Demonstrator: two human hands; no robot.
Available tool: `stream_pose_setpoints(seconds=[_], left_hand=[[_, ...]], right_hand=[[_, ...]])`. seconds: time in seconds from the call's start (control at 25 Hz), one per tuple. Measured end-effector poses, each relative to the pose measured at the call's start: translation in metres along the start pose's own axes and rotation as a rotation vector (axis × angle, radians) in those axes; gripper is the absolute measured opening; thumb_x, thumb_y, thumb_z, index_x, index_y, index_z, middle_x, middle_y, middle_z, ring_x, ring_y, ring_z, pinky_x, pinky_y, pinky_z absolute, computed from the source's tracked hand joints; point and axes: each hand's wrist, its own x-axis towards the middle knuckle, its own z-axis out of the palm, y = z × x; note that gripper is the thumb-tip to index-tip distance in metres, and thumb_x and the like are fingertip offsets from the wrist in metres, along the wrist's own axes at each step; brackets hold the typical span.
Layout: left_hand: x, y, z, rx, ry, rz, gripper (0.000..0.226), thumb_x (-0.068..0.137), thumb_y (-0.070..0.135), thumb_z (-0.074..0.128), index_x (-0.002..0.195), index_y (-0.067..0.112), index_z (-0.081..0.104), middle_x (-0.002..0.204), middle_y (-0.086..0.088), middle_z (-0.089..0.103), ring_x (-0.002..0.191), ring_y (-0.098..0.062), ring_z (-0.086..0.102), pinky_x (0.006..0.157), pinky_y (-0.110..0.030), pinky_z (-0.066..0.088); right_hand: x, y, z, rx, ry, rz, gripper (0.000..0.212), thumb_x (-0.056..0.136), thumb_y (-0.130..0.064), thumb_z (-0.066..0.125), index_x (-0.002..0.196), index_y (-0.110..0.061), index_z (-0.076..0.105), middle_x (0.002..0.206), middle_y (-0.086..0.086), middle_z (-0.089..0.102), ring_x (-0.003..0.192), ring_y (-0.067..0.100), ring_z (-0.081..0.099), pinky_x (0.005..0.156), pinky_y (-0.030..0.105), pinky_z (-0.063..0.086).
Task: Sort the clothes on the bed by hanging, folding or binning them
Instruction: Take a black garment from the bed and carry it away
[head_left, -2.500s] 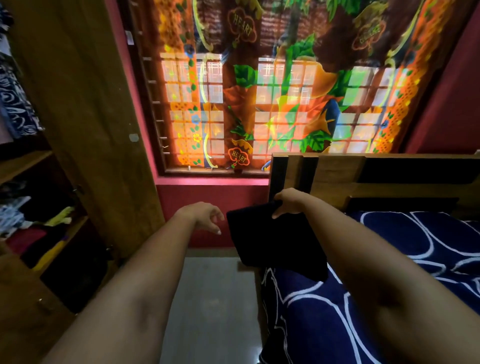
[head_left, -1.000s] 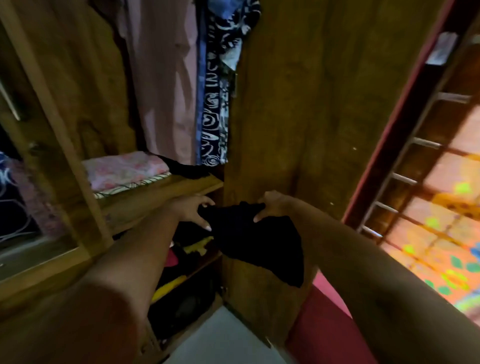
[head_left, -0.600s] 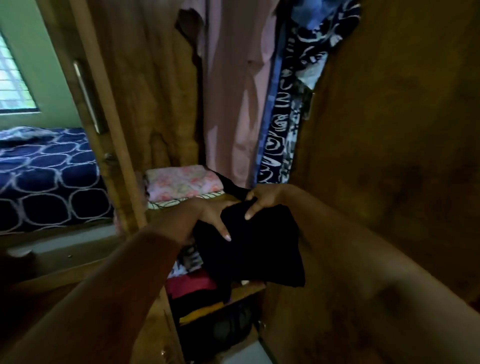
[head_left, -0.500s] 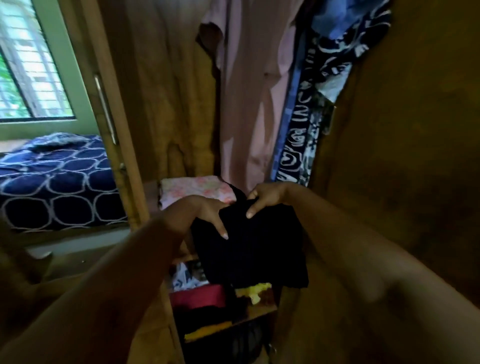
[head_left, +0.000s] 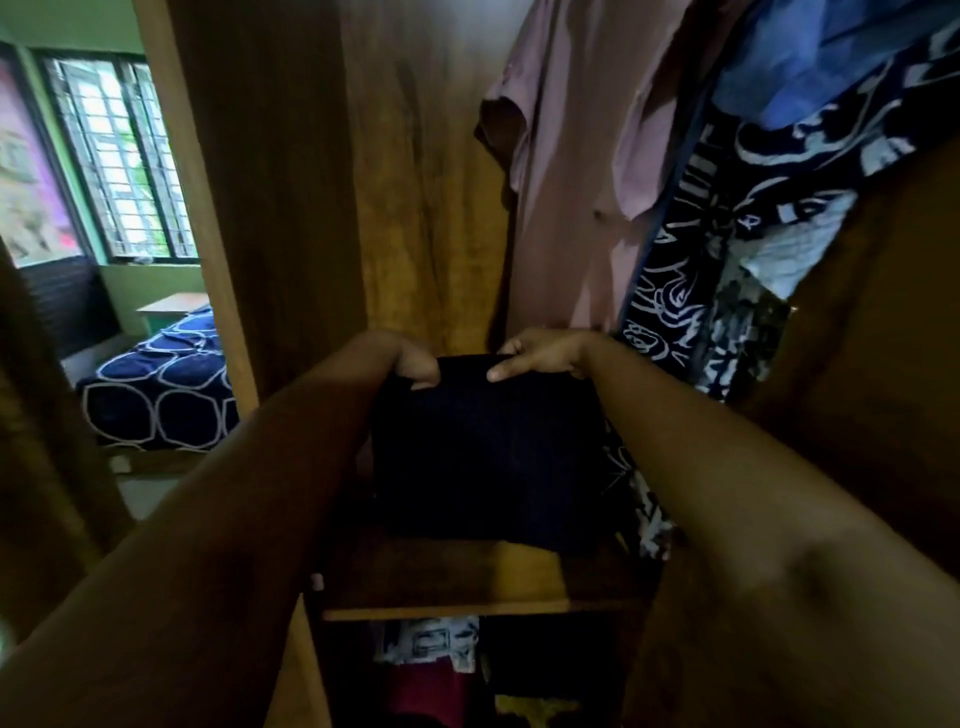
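Black folded garment (head_left: 493, 447), one item, lies over the wooden shelf (head_left: 467, 577) inside the open wardrobe, its near edge on the board. Whether the far edge is lifted cannot be told.

Head view, hands: two in view, both at the garment's far edge.
- The left hand (head_left: 410, 364) has its fingers curled over the far left corner, gripping it.
- The right hand (head_left: 540, 358) pinches the far right part of the edge, thumb on top.

Hanging above and behind: three pieces, namely one pink shirt (head_left: 566, 182), one plain blue cloth (head_left: 810, 62) and one dark blue patterned garment (head_left: 727, 249).

Compartment below the shelf: three pieces visible, one printed (head_left: 426, 639), one red (head_left: 426, 691), one yellow (head_left: 535, 709).

Left of the wardrobe door (head_left: 270, 182): one bed (head_left: 156, 384) with a blue ringed cover, and one barred window (head_left: 124, 161).
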Motion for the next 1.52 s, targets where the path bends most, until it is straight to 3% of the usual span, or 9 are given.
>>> stream_pose_setpoints(seconds=[0.16,0.36,0.6,0.76,0.92,1.04,1.16,1.28,1.52], left_hand=[[0.008,0.011,-0.021,-0.023,0.211,0.018,0.042,0.093,0.003,0.049,0.135,0.000,0.047,0.130,-0.010,0.052,0.114,-0.031,0.052,0.080,-0.030,0.038],[0.032,0.006,-0.047,0.046,0.265,0.000,0.038,0.098,0.010,0.044,0.135,0.007,0.048,0.136,-0.011,0.050,0.120,-0.034,0.052,0.100,-0.041,0.045],[0.074,-0.026,-0.050,0.116,0.130,-0.095,0.038,0.093,0.015,0.045,0.130,0.007,0.051,0.130,-0.013,0.053,0.110,-0.036,0.057,0.085,-0.042,0.050],[0.101,-0.033,-0.038,0.193,0.297,-0.065,0.039,0.090,0.010,0.046,0.127,0.007,0.057,0.127,-0.014,0.057,0.111,-0.031,0.058,0.088,-0.038,0.047],[0.130,-0.044,-0.022,0.229,0.443,-0.036,0.041,0.092,0.014,0.047,0.133,0.013,0.049,0.133,-0.011,0.053,0.119,-0.028,0.054,0.092,-0.038,0.045],[0.146,-0.048,-0.009,0.218,0.582,0.001,0.041,0.098,0.023,0.042,0.139,0.020,0.041,0.134,-0.009,0.051,0.120,-0.028,0.051,0.096,-0.039,0.041],[0.168,-0.058,0.013,0.215,0.630,0.019,0.049,0.099,0.034,0.041,0.146,0.026,0.030,0.145,-0.009,0.042,0.126,-0.029,0.045,0.101,-0.038,0.036],[0.176,-0.063,0.045,0.148,0.661,0.037,0.044,0.101,0.024,0.039,0.144,0.016,0.037,0.144,-0.010,0.044,0.127,-0.029,0.046,0.098,-0.025,0.041],[0.157,-0.064,0.073,0.158,0.717,0.102,0.036,0.099,0.024,0.039,0.132,0.018,0.053,0.136,-0.010,0.051,0.128,-0.028,0.045,0.110,-0.042,0.028]], right_hand=[[0.031,0.002,-0.015,0.042,0.062,-0.060,0.051,0.079,-0.038,0.073,0.105,0.004,0.065,0.094,0.007,0.066,0.084,0.016,0.062,0.082,0.032,0.052],[0.066,-0.006,-0.025,0.025,0.150,-0.058,0.022,0.087,-0.039,0.066,0.079,-0.019,0.061,0.076,-0.007,0.060,0.069,0.005,0.056,0.060,0.016,0.044],[0.121,0.000,-0.017,-0.129,0.139,-0.029,0.026,0.089,-0.041,0.062,0.072,-0.022,0.057,0.074,-0.008,0.056,0.072,0.007,0.053,0.068,0.020,0.042],[0.153,0.010,-0.014,-0.204,0.177,-0.013,0.031,0.091,-0.038,0.061,0.090,-0.007,0.062,0.089,0.002,0.058,0.086,0.015,0.053,0.077,0.025,0.039],[0.176,0.015,-0.010,-0.256,0.220,0.037,0.026,0.093,-0.032,0.058,0.090,-0.007,0.063,0.087,0.005,0.058,0.088,0.018,0.051,0.065,0.022,0.037],[0.192,0.021,-0.002,-0.265,0.338,0.055,0.035,0.096,-0.022,0.055,0.122,0.001,0.058,0.123,0.016,0.060,0.110,0.026,0.055,0.079,0.024,0.039],[0.193,0.036,0.017,-0.356,0.529,0.025,0.041,0.100,-0.018,0.042,0.138,-0.002,0.042,0.143,0.019,0.041,0.133,0.035,0.035,0.102,0.035,0.037],[0.183,0.053,0.036,-0.799,0.449,-0.035,0.041,0.098,-0.017,0.038,0.139,-0.020,0.039,0.139,0.009,0.044,0.129,0.028,0.035,0.100,0.043,0.039],[0.159,0.067,0.072,-0.804,0.512,-0.176,0.029,0.096,-0.020,0.043,0.120,-0.012,0.057,0.120,0.012,0.060,0.112,0.030,0.051,0.085,0.035,0.037]])
